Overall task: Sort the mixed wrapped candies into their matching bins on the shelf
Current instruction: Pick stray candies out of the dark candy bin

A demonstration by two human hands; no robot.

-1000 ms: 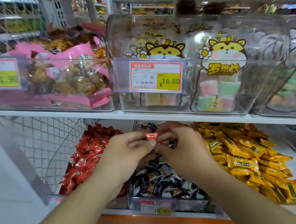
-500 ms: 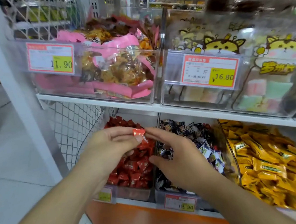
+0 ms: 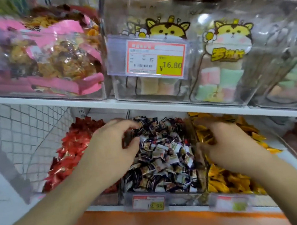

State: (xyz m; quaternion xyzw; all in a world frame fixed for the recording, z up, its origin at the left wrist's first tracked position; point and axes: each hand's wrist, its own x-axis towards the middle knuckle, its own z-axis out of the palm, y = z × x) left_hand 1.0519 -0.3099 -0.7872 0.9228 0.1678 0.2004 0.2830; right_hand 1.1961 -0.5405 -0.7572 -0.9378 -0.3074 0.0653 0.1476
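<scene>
In the head view, the left hand (image 3: 111, 148) is hovering over the boundary between the red candies (image 3: 71, 152) and the dark-and-white wrapped candies (image 3: 164, 156), its fingers curling loosely down toward the dark pile. The frame is blurred, so I cannot tell whether anything is pinched between those fingers.

The right hand (image 3: 232, 144) is reaching into the yellow candies (image 3: 228, 179), its fingers bending down into the wrappers at the pile's left edge; whether it is gripping one is also unclear through the blur.

Between the two hands, the middle bin (image 3: 163, 196) of dark candies is sitting open, with a price tag (image 3: 148, 203) on its front just below and between the wrists. To the left of the left hand, the red candies are heaping against a wire mesh panel (image 3: 25, 142). To the right of the right hand, the yellow pile is spreading toward another bin whose contents are too blurred to make out.

Above both hands a white shelf (image 3: 143, 107) is carrying clear bins: pink-wrapped snacks (image 3: 53, 56) above the left hand, and cat-printed packets (image 3: 227, 50) above the right hand, with a 16.80 price label (image 3: 155, 59) in front of them.
</scene>
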